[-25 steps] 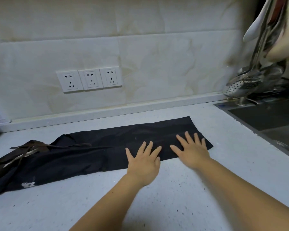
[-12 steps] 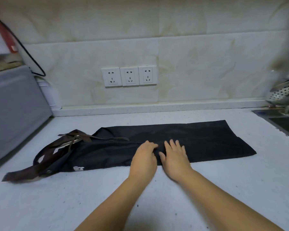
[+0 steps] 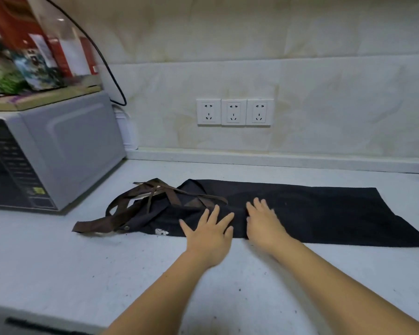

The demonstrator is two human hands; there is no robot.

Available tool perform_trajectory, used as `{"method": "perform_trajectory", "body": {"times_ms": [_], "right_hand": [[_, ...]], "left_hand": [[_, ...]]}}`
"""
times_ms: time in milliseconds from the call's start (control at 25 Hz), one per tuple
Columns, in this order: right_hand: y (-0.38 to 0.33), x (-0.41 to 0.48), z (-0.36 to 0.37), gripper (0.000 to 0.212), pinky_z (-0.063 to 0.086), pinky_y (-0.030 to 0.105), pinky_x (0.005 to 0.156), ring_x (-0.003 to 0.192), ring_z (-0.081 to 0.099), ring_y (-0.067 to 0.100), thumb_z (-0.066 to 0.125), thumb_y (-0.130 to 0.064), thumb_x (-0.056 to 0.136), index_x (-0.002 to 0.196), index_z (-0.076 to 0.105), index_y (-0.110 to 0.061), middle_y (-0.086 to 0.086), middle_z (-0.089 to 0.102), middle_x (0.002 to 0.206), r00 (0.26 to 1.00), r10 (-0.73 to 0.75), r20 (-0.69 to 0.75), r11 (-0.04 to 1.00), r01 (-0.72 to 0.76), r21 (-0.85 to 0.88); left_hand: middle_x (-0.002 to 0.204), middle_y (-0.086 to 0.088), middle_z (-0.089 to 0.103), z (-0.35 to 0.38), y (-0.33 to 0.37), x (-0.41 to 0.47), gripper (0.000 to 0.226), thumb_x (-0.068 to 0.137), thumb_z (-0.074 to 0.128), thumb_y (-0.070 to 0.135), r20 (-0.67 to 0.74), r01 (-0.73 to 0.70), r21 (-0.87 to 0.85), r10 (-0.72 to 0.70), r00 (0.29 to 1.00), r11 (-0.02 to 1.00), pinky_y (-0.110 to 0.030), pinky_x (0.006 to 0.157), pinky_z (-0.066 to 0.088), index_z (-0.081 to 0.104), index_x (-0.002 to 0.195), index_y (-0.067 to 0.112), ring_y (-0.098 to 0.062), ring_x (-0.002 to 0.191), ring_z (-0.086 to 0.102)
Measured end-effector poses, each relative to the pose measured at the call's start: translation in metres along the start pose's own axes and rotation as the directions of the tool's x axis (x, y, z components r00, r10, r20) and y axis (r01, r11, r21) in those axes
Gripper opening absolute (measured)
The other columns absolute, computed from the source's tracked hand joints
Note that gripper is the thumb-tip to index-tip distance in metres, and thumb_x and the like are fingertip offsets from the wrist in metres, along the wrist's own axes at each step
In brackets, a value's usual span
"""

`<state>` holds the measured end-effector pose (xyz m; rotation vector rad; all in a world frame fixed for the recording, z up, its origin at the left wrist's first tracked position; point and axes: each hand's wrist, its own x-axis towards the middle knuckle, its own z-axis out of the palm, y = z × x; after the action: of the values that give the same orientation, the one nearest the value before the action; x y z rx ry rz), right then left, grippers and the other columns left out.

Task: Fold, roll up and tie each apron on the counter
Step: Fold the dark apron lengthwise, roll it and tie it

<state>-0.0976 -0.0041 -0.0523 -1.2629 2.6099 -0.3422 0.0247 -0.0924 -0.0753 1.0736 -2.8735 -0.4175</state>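
Black cloth apron (image 3: 300, 209), folded into one long narrow strip, lies flat on the white speckled counter (image 3: 82, 262), its length running left to right along the tiled wall. Its brown fabric straps (image 3: 155, 197) bunch in a loose tangle at the left end, towards the grey microwave (image 3: 70, 146). The plain square end reaches far out to the right.

Both hands rest on the near edge of the strip, left of its middle. The left hand (image 3: 209, 235) lies flat with fingers fanned wide and holds nothing. The right hand (image 3: 264, 226), just beside it, is flat too, fingers straight and closer together, palm pressing the cloth down.

As I see it, rolling has to run along that long axis. The straps lie just left of the left hand, so it is the nearer one to gather them. The plain end lies well off to the right, so the right hand has the shorter reach to it.

How many layers the fold holds cannot be told, as black on black hides the edges. The strap tangle is hard to trace, and a small white mark (image 3: 161, 232) near the left hand is too small to read. No other apron is in view.
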Motion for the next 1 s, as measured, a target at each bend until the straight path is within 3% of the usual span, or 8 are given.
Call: {"method": "perform_trajectory", "body": {"times_ms": [120, 280, 400, 520, 600, 720, 840, 1000], "right_hand": [[-0.035, -0.003, 0.021, 0.050, 0.000, 0.031, 0.120, 0.149, -0.001, 0.015, 0.021, -0.022, 0.105, 0.154, 0.011, -0.022, 0.000, 0.005, 0.162, 0.972, -0.234, 0.009, 0.944, 0.226, 0.239], [-0.034, -0.001, 0.037, 0.051, -0.007, 0.040, 0.119, 0.148, -0.008, 0.013, 0.012, -0.034, 0.104, 0.154, 0.000, -0.030, -0.007, -0.005, 0.161, 0.982, -0.190, 0.022, 0.982, 0.189, 0.011], [-0.037, -0.002, 0.033, 0.051, -0.008, 0.045, 0.119, 0.148, -0.010, 0.013, 0.013, -0.033, 0.103, 0.153, 0.005, -0.033, -0.009, -0.006, 0.161, 0.980, -0.169, 0.101, 0.986, 0.169, 0.005], [-0.057, 0.006, 0.024, 0.045, 0.002, 0.053, 0.118, 0.146, 0.014, 0.021, 0.023, -0.029, 0.101, 0.145, 0.032, -0.025, 0.001, 0.021, 0.157, 0.998, -0.062, 0.028, 0.998, 0.062, 0.007], [-0.078, 0.012, 0.022, 0.040, 0.008, 0.056, 0.117, 0.141, 0.023, 0.026, 0.026, -0.031, 0.100, 0.136, 0.040, -0.020, 0.005, 0.035, 0.148, 0.997, -0.053, -0.053, 0.991, 0.046, -0.122], [-0.091, 0.013, 0.041, 0.049, -0.002, 0.059, 0.116, 0.148, -0.005, 0.028, 0.016, -0.037, 0.103, 0.150, 0.019, -0.028, 0.001, 0.008, 0.161, 0.985, -0.173, 0.003, 0.970, 0.171, -0.175], [-0.084, 0.014, 0.047, 0.050, -0.005, 0.062, 0.114, 0.147, -0.014, 0.028, 0.011, -0.038, 0.102, 0.152, 0.009, -0.035, -0.003, -0.006, 0.162, 0.982, -0.176, 0.060, 0.970, 0.184, -0.157], [-0.079, 0.015, 0.047, 0.049, -0.005, 0.062, 0.114, 0.147, -0.014, 0.028, 0.011, -0.039, 0.102, 0.151, 0.009, -0.038, -0.005, -0.005, 0.162, 0.986, -0.162, 0.043, 0.974, 0.167, -0.154]], "left_hand": [[0.162, 0.011, 0.012, -0.008, -0.011, -0.003, 0.046, 0.104, 0.022, 0.036, -0.031, -0.028, -0.147, 0.024, 0.999, 0.989, -0.060, 0.114, -0.010, 0.023, 0.151, 0.038, -0.010, 0.149, 0.004], [0.159, 0.014, 0.021, -0.018, -0.050, -0.015, 0.046, 0.103, 0.021, 0.044, -0.118, 0.082, -0.041, -0.086, 0.989, 0.996, -0.058, 0.115, -0.002, 0.032, 0.147, 0.038, -0.006, 0.147, 0.010], [0.161, 0.013, 0.014, -0.026, -0.091, -0.020, 0.045, 0.103, 0.020, 0.046, -0.112, 0.204, -0.006, -0.203, 0.973, 0.979, -0.062, 0.113, 0.001, 0.027, 0.147, 0.044, -0.008, 0.148, 0.006], [0.160, 0.009, 0.017, -0.029, -0.105, -0.019, 0.044, 0.103, 0.024, 0.043, -0.105, 0.216, -0.028, -0.218, 0.970, 0.976, -0.060, 0.114, 0.006, 0.027, 0.147, 0.043, -0.013, 0.148, 0.008], [0.158, 0.010, 0.025, -0.029, -0.105, -0.018, 0.043, 0.102, 0.028, 0.044, -0.162, 0.185, 0.009, -0.182, 0.970, 0.983, -0.057, 0.114, 0.013, 0.032, 0.145, 0.042, -0.014, 0.146, 0.016], [0.150, 0.013, 0.038, -0.031, -0.117, -0.019, 0.040, 0.102, 0.032, 0.040, -0.289, 0.167, 0.070, -0.140, 0.947, 0.984, -0.046, 0.114, 0.020, 0.041, 0.141, 0.039, -0.010, 0.139, 0.029], [0.140, 0.012, 0.049, -0.040, -0.145, -0.021, 0.039, 0.098, 0.036, 0.036, -0.407, 0.214, 0.195, -0.120, 0.906, 0.957, -0.045, 0.109, 0.015, 0.050, 0.134, 0.036, -0.011, 0.133, 0.037], [0.143, 0.003, 0.046, -0.061, -0.204, -0.021, 0.039, 0.100, 0.033, 0.041, -0.311, 0.358, 0.216, -0.283, 0.907, 0.909, -0.053, 0.108, 0.024, 0.051, 0.135, 0.036, -0.024, 0.134, 0.034]]}}
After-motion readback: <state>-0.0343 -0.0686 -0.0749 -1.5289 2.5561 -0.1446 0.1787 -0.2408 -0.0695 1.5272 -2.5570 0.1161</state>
